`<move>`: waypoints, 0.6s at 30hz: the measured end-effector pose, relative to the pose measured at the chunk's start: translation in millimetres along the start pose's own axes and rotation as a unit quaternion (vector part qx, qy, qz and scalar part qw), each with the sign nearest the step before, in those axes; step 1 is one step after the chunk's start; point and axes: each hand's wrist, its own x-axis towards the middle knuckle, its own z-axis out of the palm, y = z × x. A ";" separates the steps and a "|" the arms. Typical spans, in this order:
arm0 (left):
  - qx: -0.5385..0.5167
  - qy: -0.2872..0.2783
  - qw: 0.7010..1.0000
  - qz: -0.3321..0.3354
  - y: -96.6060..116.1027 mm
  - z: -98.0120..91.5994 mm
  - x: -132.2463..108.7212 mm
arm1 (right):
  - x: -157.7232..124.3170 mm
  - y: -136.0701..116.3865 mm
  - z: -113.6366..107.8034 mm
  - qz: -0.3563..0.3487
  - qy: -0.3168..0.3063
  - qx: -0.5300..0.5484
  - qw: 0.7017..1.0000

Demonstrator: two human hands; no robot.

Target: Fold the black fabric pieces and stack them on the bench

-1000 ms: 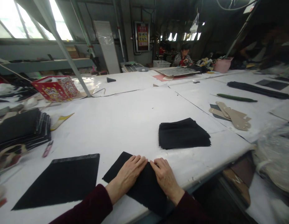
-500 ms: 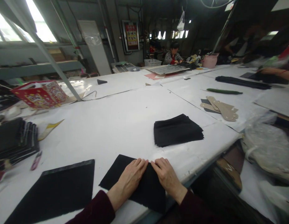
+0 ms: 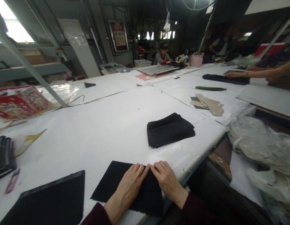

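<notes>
A black fabric piece (image 3: pixel 107 181) lies at the table's front edge, its lower corner reaching over the edge. My left hand (image 3: pixel 133 178) rests on it, fingers closed together and pressing its far edge. Close beside it, my right hand (image 3: pixel 164 176) has its fingers closed on the same edge, thumb towards the left thumb. The fingertips partly hide that edge. Another black piece (image 3: pixel 53 200), with a shiny strip along its far edge, lies flat to the left. Beyond my hands is a stack of black fabric pieces (image 3: pixel 170 129).
Pink-handled snippers (image 3: pixel 12 181) and a dark stack (image 3: pixel 4 156) are at left, near a red patterned box (image 3: pixel 20 101). Beige templates (image 3: pixel 209 104) and a cucumber (image 3: pixel 210 88) lie at right. A co-worker's arm (image 3: pixel 259 74) reaches over dark fabric (image 3: pixel 225 79). Plastic bags (image 3: pixel 259 143) sit beyond the edge.
The view has turned slightly right, so the table things appear further left. My hands stay at the fabric's far edge. At right, the co-worker's arm now reaches to the long dark fabric.
</notes>
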 end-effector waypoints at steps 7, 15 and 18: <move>0.003 0.019 1.000 0.008 3.0 0.2 2.4 | -8.1 0.0 -1.3 0.037 0.011 0.015 0.999; 0.033 0.028 0.999 0.028 9.5 0.6 6.1 | -14.4 -1.1 -4.1 0.062 0.010 0.033 0.997; 0.039 0.034 0.998 0.029 12.5 -0.7 7.4 | -17.7 -1.0 -5.4 0.071 0.019 0.030 0.997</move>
